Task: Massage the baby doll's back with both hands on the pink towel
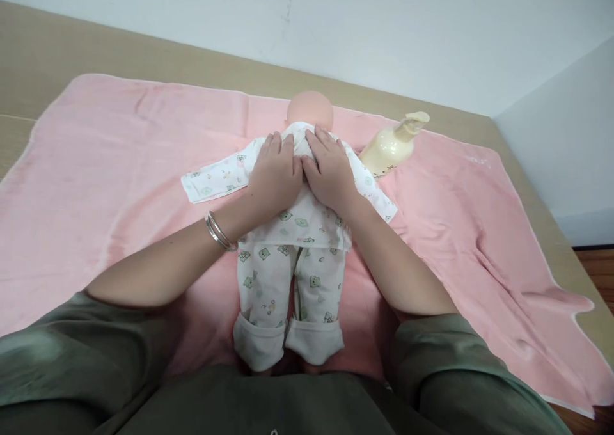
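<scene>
A baby doll [309, 107] lies stretched out with its bald head away from me. It wears a white printed long-sleeved top [307, 227] and matching trousers [314, 281] with turned-up white cuffs. My left hand [275, 173] rests flat on the left side of the upper body, fingers extended. On the right side of it my right hand [330, 166] lies flat too, its fingers slightly spread. Both thumbs nearly meet at the middle. A cream pump bottle [391, 146] lies tilted beside the doll's right-hand sleeve. The doll's face and hands are not visible.
Under the doll spreads a pink blanket [119, 153], wrinkled toward the right. It covers a beige surface [158, 54] that meets a white wall [384, 32] at the back. Brown flooring [597, 265] shows at the right edge.
</scene>
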Demonstrator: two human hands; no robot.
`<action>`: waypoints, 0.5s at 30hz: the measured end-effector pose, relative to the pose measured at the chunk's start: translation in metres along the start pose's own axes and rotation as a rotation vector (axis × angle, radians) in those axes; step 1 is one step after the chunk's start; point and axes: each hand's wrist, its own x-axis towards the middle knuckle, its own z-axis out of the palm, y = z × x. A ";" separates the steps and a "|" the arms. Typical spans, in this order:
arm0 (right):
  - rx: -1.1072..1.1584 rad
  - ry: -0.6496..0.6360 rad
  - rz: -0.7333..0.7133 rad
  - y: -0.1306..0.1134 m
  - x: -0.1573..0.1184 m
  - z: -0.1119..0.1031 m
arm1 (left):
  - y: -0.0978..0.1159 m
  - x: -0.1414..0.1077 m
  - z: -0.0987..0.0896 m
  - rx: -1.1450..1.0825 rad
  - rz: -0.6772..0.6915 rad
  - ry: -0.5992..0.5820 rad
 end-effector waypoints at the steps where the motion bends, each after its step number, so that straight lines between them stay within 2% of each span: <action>1: 0.000 -0.005 -0.002 0.000 0.000 -0.001 | 0.003 -0.002 -0.002 0.003 -0.004 -0.009; 5: -0.023 -0.037 0.009 -0.003 -0.001 -0.006 | 0.004 0.001 -0.006 0.004 0.004 -0.038; 9: -0.098 -0.037 0.026 -0.020 -0.017 -0.010 | -0.004 0.013 -0.006 0.009 -0.002 -0.051; 12: -0.172 -0.014 -0.022 -0.036 -0.035 -0.008 | -0.009 0.020 -0.008 -0.009 -0.050 -0.028; 15: -0.209 -0.025 -0.069 -0.042 -0.042 -0.007 | -0.011 0.022 -0.009 -0.003 -0.054 -0.015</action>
